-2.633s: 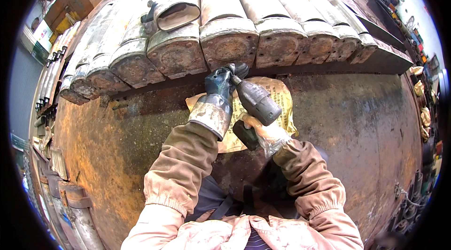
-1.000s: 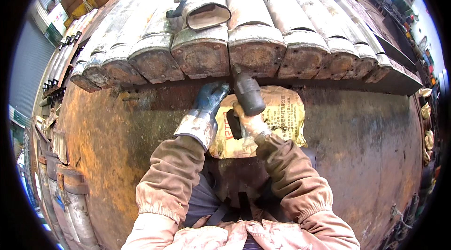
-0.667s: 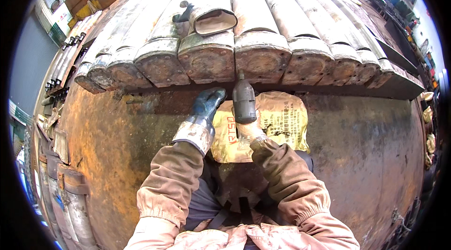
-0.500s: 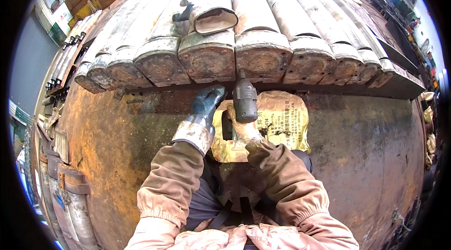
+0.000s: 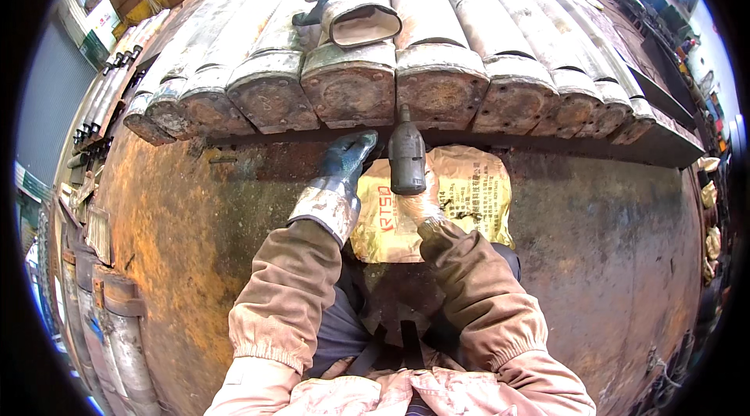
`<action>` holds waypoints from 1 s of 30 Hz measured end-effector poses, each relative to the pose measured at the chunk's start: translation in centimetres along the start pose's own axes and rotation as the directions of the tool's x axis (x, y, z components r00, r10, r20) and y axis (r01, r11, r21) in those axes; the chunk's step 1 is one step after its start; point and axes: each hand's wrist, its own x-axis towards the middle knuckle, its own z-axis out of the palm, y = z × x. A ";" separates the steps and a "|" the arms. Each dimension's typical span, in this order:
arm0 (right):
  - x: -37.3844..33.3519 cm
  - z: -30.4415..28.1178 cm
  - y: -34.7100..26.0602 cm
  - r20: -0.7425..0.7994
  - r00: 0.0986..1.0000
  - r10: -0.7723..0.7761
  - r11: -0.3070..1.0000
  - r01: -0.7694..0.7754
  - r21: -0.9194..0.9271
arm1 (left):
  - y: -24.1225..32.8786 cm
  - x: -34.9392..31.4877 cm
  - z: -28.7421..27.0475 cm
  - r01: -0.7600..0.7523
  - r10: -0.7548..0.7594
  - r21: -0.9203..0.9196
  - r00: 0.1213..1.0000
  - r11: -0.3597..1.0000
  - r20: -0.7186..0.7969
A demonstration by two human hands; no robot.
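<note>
The right hand (image 5: 426, 209) is gripping a dark cylindrical power tool (image 5: 407, 157), its long axis pointing far toward the rusty flanged cylinder ends (image 5: 437, 96). The gloved left hand (image 5: 344, 166), fingers curled, is resting just left, equally near them.

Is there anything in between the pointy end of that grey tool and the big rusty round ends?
Nothing visible. The right hand holds the grey power tool upright, and its tip points straight at the rusty flanged ends with no object between. The gloved left hand sits off to the left, beside the tool.
</note>
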 end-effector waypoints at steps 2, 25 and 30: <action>-0.1 -0.8 -0.6 0.008 0.999 -0.053 0.991 0.054 -0.121 | 0.2 0.1 0.2 0.061 -0.061 -0.052 0.998 0.997 0.004; 0.4 -5.8 -3.3 0.358 0.907 -0.223 0.703 0.404 -0.585 | -0.5 4.0 7.2 0.379 -0.287 -0.291 0.905 0.878 0.313; 0.5 -4.1 -5.0 0.158 0.951 -0.267 0.934 0.296 -0.199 | -0.9 4.6 7.4 0.499 -0.308 -0.419 0.841 0.759 0.444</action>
